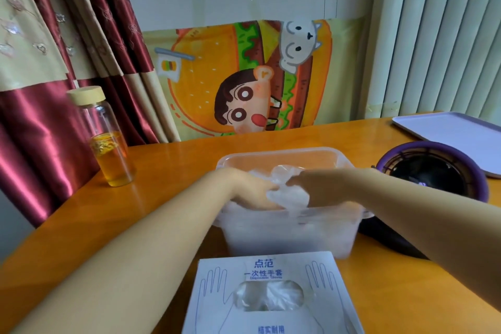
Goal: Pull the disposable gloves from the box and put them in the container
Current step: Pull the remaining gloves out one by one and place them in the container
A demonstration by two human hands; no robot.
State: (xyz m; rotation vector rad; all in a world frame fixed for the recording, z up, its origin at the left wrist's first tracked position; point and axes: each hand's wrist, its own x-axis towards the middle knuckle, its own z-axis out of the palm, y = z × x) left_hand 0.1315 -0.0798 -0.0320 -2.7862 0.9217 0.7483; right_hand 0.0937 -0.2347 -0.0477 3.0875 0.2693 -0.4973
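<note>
Where the orange table [130, 214] fills the lower half of the frame, a clear plastic container [284, 233] stands at centre. The white glove box [273, 317] sits just below it at the bottom edge, with clear film showing in its oval opening. Both forearms reach in from the lower corners and over the container's near rim. There the left hand [252, 190] and right hand [317, 187] meet, their fingers curled onto a crumpled wad of disposable gloves [287, 198], above more gloves lying inside.
</note>
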